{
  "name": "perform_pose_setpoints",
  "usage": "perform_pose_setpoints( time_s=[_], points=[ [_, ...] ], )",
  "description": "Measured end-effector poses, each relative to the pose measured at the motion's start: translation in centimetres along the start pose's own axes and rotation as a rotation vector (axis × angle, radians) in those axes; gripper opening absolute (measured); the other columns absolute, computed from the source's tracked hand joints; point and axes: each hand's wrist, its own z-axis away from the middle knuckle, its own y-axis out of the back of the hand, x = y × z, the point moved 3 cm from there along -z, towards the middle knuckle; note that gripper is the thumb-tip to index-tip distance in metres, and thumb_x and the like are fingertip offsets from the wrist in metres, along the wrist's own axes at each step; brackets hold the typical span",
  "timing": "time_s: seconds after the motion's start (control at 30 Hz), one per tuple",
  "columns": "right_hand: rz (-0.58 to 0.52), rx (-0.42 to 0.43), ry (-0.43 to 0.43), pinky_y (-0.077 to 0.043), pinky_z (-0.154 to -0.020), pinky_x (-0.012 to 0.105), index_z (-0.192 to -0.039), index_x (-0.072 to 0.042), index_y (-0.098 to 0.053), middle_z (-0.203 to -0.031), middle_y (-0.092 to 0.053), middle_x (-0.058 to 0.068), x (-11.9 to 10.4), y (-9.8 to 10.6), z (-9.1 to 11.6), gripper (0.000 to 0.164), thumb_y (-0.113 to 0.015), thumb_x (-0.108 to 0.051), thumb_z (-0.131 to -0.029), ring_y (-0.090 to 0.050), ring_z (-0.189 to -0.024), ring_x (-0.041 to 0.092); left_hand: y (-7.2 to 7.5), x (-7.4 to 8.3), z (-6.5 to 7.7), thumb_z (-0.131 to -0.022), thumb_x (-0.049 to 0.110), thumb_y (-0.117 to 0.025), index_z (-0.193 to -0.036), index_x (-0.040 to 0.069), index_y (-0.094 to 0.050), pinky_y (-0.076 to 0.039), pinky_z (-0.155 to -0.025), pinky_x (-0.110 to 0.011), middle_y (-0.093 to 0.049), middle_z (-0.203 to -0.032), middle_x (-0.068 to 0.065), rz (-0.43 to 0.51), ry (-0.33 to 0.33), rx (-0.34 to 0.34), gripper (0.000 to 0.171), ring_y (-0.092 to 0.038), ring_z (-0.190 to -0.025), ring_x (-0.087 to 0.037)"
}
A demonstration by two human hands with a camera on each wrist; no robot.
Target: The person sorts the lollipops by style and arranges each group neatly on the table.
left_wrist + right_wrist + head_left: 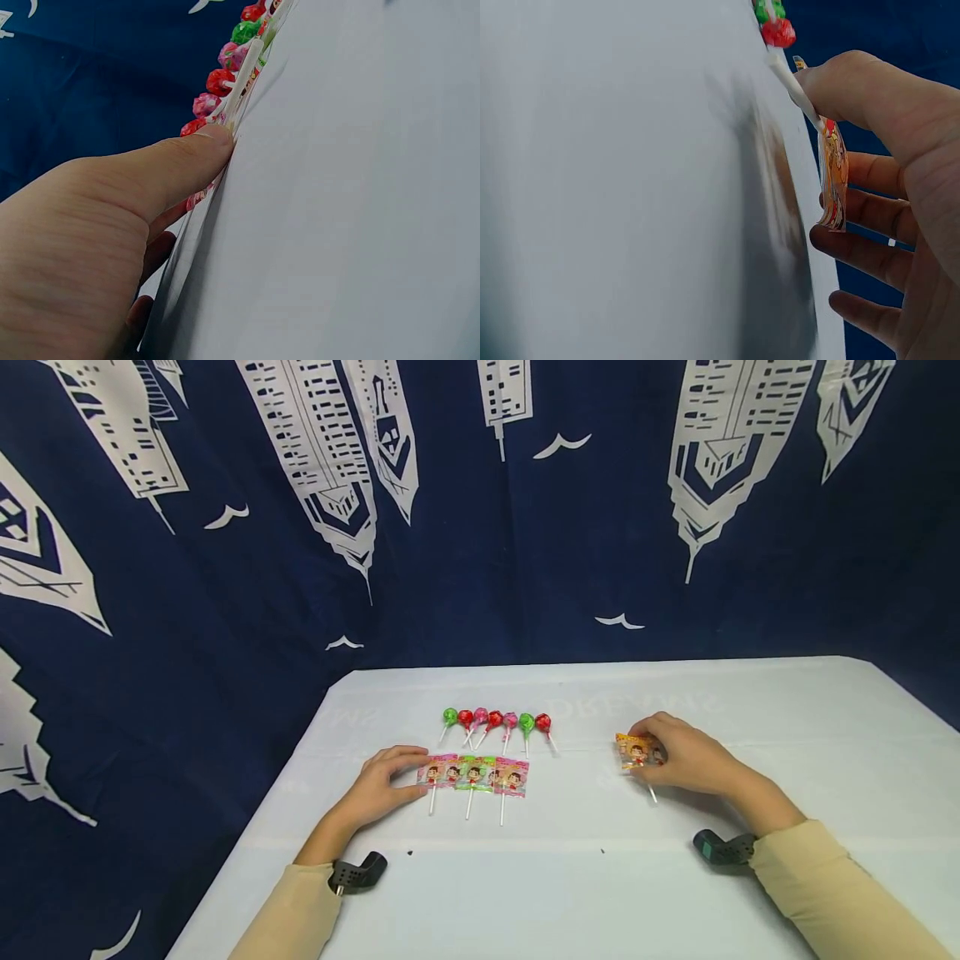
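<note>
Three flat-wrapped lollipops lie side by side with sticks toward the front: a pink one (437, 772), a green one (476, 773) and another pink one (512, 777). My left hand (392, 782) grips the leftmost pink one by its left side, index finger at the top edge and thumb near the stick. In the left wrist view the thumb (180, 161) hides part of the wrapper. My right hand (692, 757) pinches an orange-wrapped lollipop (636, 750) between thumb and fingers. Its white stick (795, 90) points out past the thumb, and a shadow falls on the table below.
Behind the flat lollipops, a row of several round lollipops in red, pink and green, including a red one (543, 722), lies on the white table (525, 902). A dark blue curtain (487, 568) with white building prints hangs behind. Two small dark specks mark the tabletop.
</note>
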Motion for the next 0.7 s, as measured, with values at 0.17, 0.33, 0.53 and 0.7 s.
perform_pose_setpoints(
  time_s=[0.17,0.33,0.53,0.7],
  points=[
    [-0.024,-0.006,0.009,-0.051,-0.088,0.047,-0.12,-0.009,-0.063,-0.117,-0.061,0.006,-1.0,-0.3,-0.6,0.053,-0.081,-0.034,-0.077,-0.06,-0.104,0.022,-0.1,-0.1,0.0,-0.084,0.023,-0.08,-0.127,0.017,-0.069,-0.021,-0.116,-0.057,-0.059,-0.14,-0.001,0.009,-0.001,0.005,0.045,-0.045,-0.139,-0.031],
    [-0.056,0.006,0.036,-0.05,-0.092,0.048,-0.12,-0.006,-0.063,-0.117,-0.062,0.008,-1.9,-0.5,-1.1,0.054,-0.082,-0.032,-0.076,-0.06,-0.104,0.023,-0.1,0.1,0.1,-0.084,0.024,-0.08,-0.127,0.016,-0.069,-0.023,-0.114,-0.058,-0.06,-0.139,-0.002,0.011,-0.014,0.013,0.046,-0.046,-0.137,-0.032],
    [-0.068,-0.005,0.026,-0.05,-0.094,0.049,-0.122,-0.007,-0.063,-0.119,-0.061,0.008,-3.0,-0.7,-1.3,0.054,-0.081,-0.032,-0.077,-0.06,-0.106,0.023,-0.1,0.0,-0.1,-0.084,0.025,-0.08,-0.128,0.017,-0.068,-0.024,-0.114,-0.058,-0.06,-0.139,-0.001,-0.007,-0.024,0.015,0.046,-0.046,-0.137,-0.03],
    [-0.074,-0.003,0.049,-0.05,-0.095,0.049,-0.121,-0.008,-0.063,-0.119,-0.061,0.006,-4.1,-0.6,-1.6,0.053,-0.081,-0.033,-0.078,-0.06,-0.106,0.022,0.0,0.0,-0.1,-0.084,0.024,-0.08,-0.127,0.017,-0.069,-0.024,-0.115,-0.057,-0.06,-0.139,0.0,-0.008,-0.021,0.011,0.046,-0.046,-0.138,-0.03]
  ],
)
